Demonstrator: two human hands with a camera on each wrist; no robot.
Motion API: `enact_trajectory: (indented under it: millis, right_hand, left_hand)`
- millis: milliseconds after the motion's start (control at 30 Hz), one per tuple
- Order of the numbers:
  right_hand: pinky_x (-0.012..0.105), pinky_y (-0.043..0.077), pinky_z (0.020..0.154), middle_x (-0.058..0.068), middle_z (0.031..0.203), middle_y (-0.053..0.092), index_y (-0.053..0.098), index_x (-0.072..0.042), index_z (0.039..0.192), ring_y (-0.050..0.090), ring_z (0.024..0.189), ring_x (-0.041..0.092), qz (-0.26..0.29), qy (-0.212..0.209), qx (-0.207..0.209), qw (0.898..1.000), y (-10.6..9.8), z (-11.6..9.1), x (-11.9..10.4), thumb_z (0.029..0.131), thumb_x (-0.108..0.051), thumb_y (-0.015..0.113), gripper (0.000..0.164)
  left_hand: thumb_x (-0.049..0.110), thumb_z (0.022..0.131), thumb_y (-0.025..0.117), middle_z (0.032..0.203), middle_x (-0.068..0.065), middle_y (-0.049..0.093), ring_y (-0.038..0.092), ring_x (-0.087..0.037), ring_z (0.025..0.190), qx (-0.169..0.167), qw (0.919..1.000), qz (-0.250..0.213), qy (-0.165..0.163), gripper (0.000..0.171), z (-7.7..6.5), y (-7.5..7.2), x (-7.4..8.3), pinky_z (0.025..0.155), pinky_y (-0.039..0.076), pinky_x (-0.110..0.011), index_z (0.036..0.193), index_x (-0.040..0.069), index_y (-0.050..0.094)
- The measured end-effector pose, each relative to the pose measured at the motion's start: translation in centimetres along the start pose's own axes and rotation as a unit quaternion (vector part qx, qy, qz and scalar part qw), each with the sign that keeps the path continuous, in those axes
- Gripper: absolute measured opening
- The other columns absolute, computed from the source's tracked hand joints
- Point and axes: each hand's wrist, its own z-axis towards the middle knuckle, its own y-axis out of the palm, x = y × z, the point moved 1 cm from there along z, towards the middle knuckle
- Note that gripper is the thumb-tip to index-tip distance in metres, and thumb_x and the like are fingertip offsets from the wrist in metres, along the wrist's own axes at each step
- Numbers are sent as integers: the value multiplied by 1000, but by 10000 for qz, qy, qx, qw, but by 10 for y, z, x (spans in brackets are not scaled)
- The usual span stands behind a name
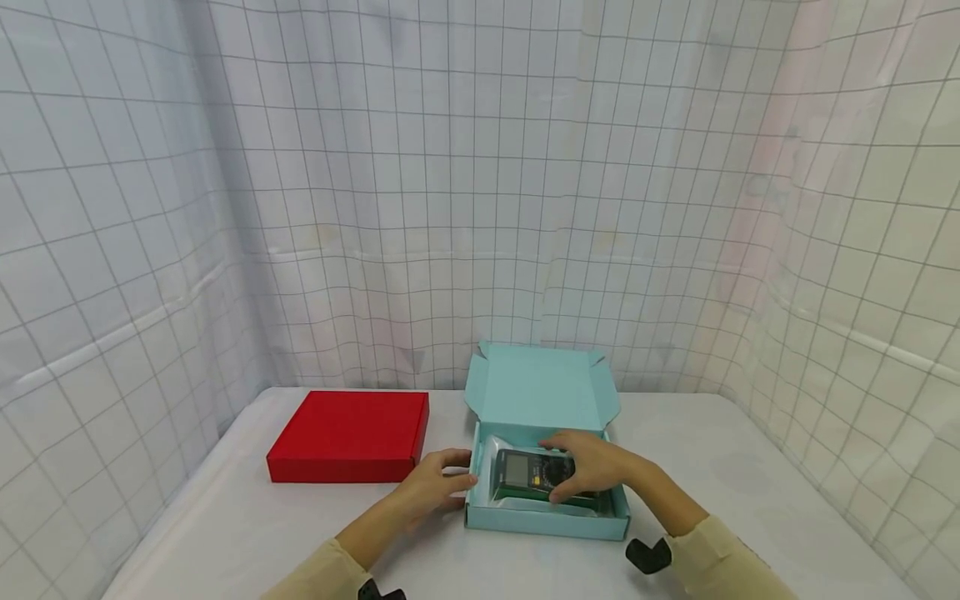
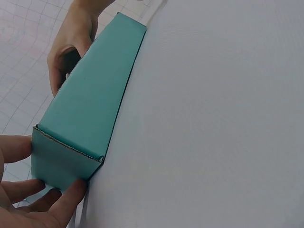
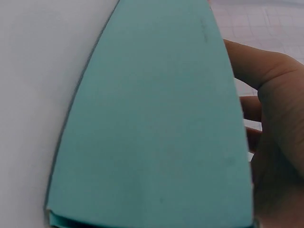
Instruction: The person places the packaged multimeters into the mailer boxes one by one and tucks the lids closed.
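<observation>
A light blue cardboard box (image 1: 546, 525) stands on the table with its lid (image 1: 546, 387) folded back. Inside lies a multimeter (image 1: 517, 472) with a grey screen, a dial and a green edge, in clear plastic. My right hand (image 1: 597, 461) grips the multimeter from above, thumb on the near edge and fingers over the far edge. My left hand (image 1: 431, 487) touches the box's left wall with extended fingers, also seen in the left wrist view, where the box end (image 2: 61, 159) meets the fingertips. From the right wrist, the box's front wall (image 3: 152, 118) hides the multimeter.
A closed red box (image 1: 352, 437) lies to the left of my left hand. White cloth covers the table (image 1: 697, 467). Gridded white curtains (image 1: 525, 167) hang behind and on both sides. Black devices (image 1: 648, 556) are strapped near the wrists.
</observation>
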Motion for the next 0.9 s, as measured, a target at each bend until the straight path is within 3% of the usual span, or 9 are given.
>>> enact_trajectory:
  millis: [433,633,900]
  right_hand:
    - [62,47,101,18,146,54,47,0,152,52,129,43,445,-80,-33,9990,-11,-2,-1,88,-42,83,85]
    - [66,46,100,23,144,54,46,2,152,51,129,48,629,-176,20,9979,-20,-2,0,91,-34,81,79]
    - [66,47,98,23,143,55,46,1,152,52,128,47,501,39,271,9984,-39,-5,3,92,-36,80,78]
  left_hand:
    - [8,95,74,145,-24,48,57,-40,125,215,9997,-89,70,63,-2,1,4,92,57,-47,148,-7,44]
    - [7,93,76,145,-24,50,58,-41,125,339,9992,109,198,64,1,0,7,91,58,-45,148,-6,46]
    - [11,91,80,143,-23,52,59,-42,124,676,9962,361,417,67,5,-6,16,91,58,-46,147,-5,48]
